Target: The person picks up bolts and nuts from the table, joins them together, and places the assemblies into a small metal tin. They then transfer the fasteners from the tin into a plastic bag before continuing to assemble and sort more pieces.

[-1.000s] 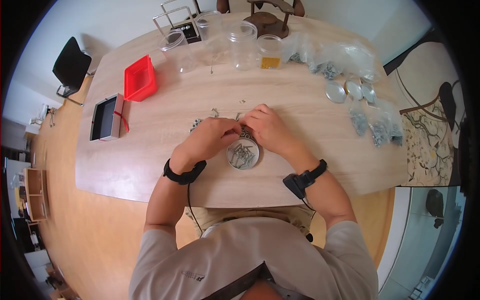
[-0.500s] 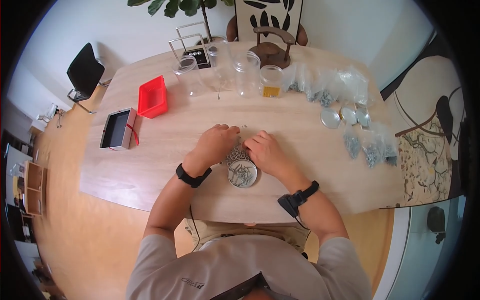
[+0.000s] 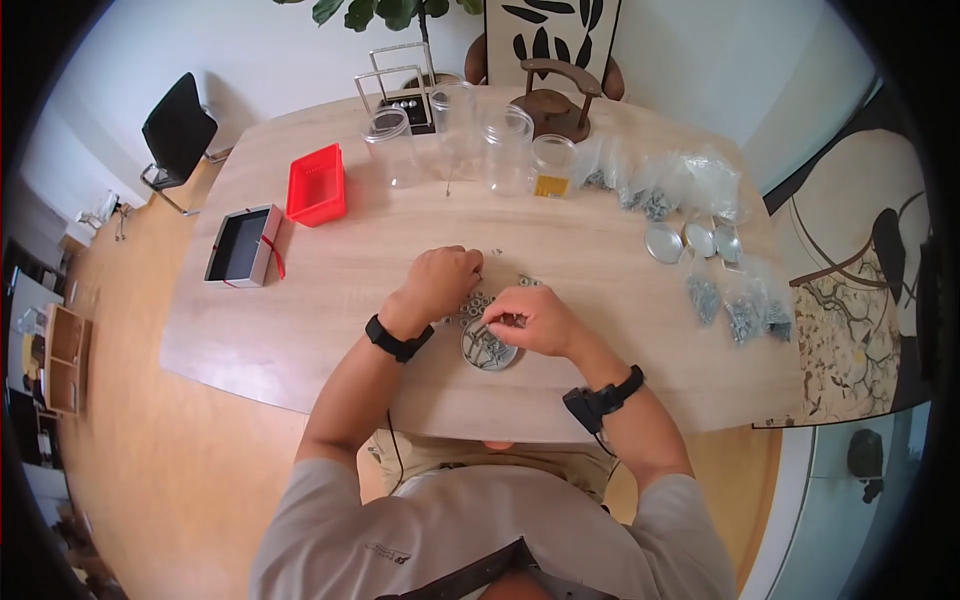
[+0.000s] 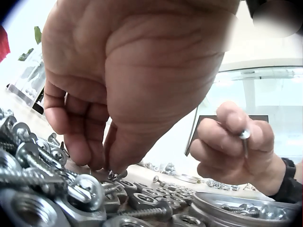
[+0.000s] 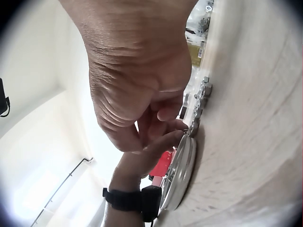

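Observation:
A shallow round metal lid (image 3: 488, 368) holds several loose screws. Nuts (image 3: 477, 303) lie just beyond it, and in the left wrist view screws (image 4: 35, 161) are heaped with nuts. My left hand (image 3: 438, 282) reaches down at the pile, its thumb and fingertip pinching a small screw (image 4: 113, 175) there. My right hand (image 3: 537, 320) is over the lid's right side. In the left wrist view it pinches a single screw (image 4: 245, 137), point down, between thumb and finger. The right wrist view hides that screw behind the hand.
A red basket (image 3: 317, 188) and an open box (image 3: 243, 246) stand at the left. Clear plastic jars (image 3: 507, 150) line the back. Bags of hardware (image 3: 742, 312) and several metal lids (image 3: 663, 243) lie at the right. Small pieces (image 3: 530, 281) lie beyond the right hand.
My right hand has come from beside the nuts back over the lid, with a screw in its fingers. My left hand has stayed by the pile. The head view has tilted up.

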Demonstrator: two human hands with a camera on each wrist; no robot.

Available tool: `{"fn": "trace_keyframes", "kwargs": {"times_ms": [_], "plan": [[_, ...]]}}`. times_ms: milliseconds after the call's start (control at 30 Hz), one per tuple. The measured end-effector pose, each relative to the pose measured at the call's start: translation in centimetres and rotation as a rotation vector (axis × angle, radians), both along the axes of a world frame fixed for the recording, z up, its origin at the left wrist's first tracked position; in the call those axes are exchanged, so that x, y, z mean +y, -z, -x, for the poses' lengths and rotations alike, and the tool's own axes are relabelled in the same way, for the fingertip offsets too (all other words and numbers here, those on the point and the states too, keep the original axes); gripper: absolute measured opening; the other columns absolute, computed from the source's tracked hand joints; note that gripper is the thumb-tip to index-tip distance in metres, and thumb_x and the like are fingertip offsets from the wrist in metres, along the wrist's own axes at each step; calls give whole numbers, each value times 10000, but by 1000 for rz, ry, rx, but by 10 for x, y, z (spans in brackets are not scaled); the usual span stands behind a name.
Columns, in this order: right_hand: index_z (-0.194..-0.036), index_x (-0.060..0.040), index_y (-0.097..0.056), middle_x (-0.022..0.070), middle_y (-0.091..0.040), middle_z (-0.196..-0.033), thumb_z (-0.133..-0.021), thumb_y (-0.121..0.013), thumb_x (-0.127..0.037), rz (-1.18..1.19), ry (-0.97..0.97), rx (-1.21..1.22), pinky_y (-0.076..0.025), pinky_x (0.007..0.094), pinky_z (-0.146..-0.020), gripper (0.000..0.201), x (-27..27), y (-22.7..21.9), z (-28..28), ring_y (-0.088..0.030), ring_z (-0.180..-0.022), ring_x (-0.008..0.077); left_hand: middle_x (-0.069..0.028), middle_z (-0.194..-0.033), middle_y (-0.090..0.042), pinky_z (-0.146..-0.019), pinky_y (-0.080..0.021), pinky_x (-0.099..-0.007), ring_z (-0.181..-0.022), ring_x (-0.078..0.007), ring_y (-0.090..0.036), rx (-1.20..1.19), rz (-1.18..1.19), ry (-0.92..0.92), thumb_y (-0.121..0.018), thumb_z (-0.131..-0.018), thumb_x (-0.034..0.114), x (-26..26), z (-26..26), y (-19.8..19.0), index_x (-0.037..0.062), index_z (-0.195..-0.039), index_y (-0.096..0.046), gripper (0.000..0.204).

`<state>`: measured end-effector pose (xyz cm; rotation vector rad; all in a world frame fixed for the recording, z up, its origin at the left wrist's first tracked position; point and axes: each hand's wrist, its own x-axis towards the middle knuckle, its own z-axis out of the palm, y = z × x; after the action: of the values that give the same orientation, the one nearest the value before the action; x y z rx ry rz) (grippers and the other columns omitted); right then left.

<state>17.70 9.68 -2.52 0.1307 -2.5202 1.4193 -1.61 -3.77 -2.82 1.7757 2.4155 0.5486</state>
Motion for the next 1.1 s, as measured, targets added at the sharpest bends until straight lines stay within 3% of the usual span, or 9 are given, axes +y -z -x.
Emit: {"fn": "trace_keyframes", "kwargs": {"times_ms": [100, 200, 400, 767, 867, 967, 1100], "plan": [[-1045, -83, -795, 78, -750, -928, -890, -753, -88, -138, 126, 97, -581, 381, -730, 160, 6, 13, 3, -702, -773, 269, -183, -967, -745, -831, -588, -500, -926, -392, -738, 5, -13, 0, -700, -949, 199, -3, 2, 0, 60, -958, -722, 141], [-1084, -88, -798, 87, -754, -983, -906, -742, -97, -219, 508, 94, -589, 412, -792, 187, 25, 17, 7, -713, -863, 286, -187, -957, -740, -831, -586, -506, -932, -400, -735, -6, -6, 13, -698, -943, 192, -2, -1, -4, 53, -952, -707, 140], [-1128, -86, -780, 94, -727, -1098, -928, -723, -85, -388, 472, 119, -562, 441, -941, 208, 32, 32, 8, -658, -1092, 324, -192, -938, -733, -817, -582, -518, -922, -414, -729, 13, -4, 28, -696, -908, 149, -2, 1, 1, 42, -947, -673, 116], [-1064, -62, -773, 121, -714, -1034, -940, -730, -84, -394, 503, 64, -551, 448, -916, 133, 32, 37, 14, -658, -1038, 344, -205, -905, -735, -800, -585, -512, -886, -417, -735, 105, -26, 15, -673, -882, 94, -1, 4, 5, 21, -929, -653, 90], [-1054, -63, -763, 124, -707, -1033, -943, -728, -85, -412, 517, 52, -549, 450, -917, 119, 30, 38, 14, -657, -1039, 348, -193, -920, -735, -786, -562, -494, -849, -408, -710, -52, -18, -18, -725, -850, 114, 1, 5, -5, 8, -968, -667, 170], [-1043, -58, -745, 124, -701, -1034, -949, -722, -88, -416, 533, 43, -546, 452, -918, 101, 27, 38, 12, -654, -1041, 351, -174, -921, -750, -793, -566, -437, -835, -345, -717, -451, 56, 52, -748, -868, 132, -11, -7, -45, -2, -1033, -706, 217], [-1028, -52, -719, 125, -703, -1018, -943, -718, -70, -400, 550, 48, -543, 455, -906, 88, 27, 40, 15, -656, -1028, 353, -156, -899, -762, -785, -565, -381, -810, -289, -725, -503, 154, 258, -737, -909, 113, -26, -20, -50, 7, -1089, -740, 209]]}}
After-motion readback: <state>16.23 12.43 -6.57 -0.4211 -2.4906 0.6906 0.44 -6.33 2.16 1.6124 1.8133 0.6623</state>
